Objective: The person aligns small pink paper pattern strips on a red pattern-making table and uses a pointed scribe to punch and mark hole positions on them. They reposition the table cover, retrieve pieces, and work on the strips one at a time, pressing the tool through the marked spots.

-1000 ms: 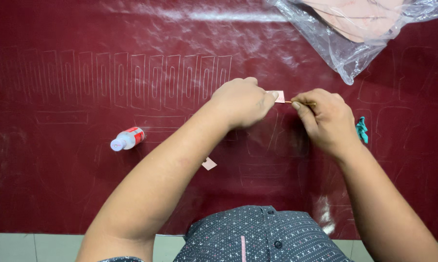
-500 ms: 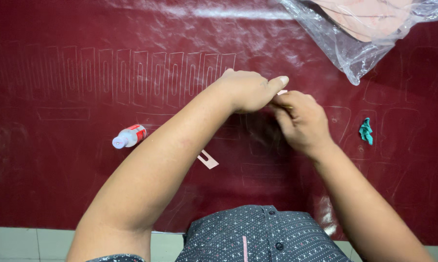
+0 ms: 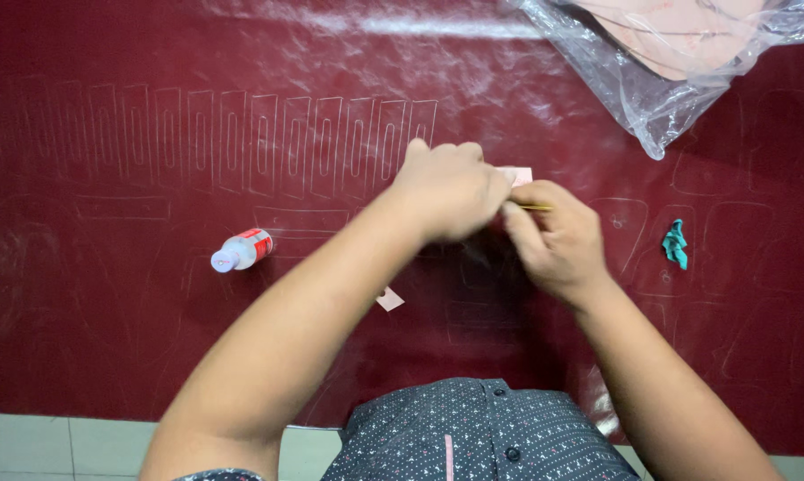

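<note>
Pinched between both hands, a small pink piece (image 3: 516, 175) sits just right of centre on the dark red sheet (image 3: 108, 338). Left hand (image 3: 451, 189) closes over it; right hand (image 3: 558, 239) at 3 o'clock grips a thin stick (image 3: 536, 207). Glue bottle (image 3: 240, 250) lies at 9 o'clock.

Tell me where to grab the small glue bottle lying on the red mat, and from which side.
Grip the small glue bottle across its clear middle, coming from above. It lies on its side on the red mat, white cap pointing left, red-labelled end right, so the round body is exposed on top. Nothing crowds it; both hands are off to its right.
</note>
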